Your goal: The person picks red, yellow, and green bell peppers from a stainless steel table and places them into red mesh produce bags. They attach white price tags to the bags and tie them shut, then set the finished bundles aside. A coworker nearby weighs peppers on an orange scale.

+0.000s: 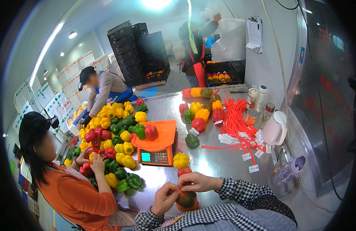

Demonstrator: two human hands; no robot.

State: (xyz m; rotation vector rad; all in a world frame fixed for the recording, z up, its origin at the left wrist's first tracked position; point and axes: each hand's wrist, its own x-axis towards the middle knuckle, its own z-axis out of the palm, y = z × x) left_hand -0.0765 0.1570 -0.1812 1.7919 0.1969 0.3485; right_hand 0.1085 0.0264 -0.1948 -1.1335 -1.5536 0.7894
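Observation:
At the steel table's near edge, my left hand (166,197) and my right hand (196,182) meet over a dark green and red bell pepper (186,198). Their fingertips pinch a small piece of red netting at its top. An orange pepper (187,207) lies just below it. Beyond my hands sit a red pepper (184,172) and a yellow pepper (181,160). Red net sleeves with white tags (235,121) are heaped on the right. Left of centre, an orange scale (156,156) bears a green pepper (140,132) and a red pepper (151,132).
A large heap of mixed peppers (108,127) covers the table's left side, where a co-worker in orange (80,199) handles peppers. Another co-worker (105,83) bends over the far end; a third person (194,52) stands behind. A pink jug (274,128) and purple bottle (290,170) stand right.

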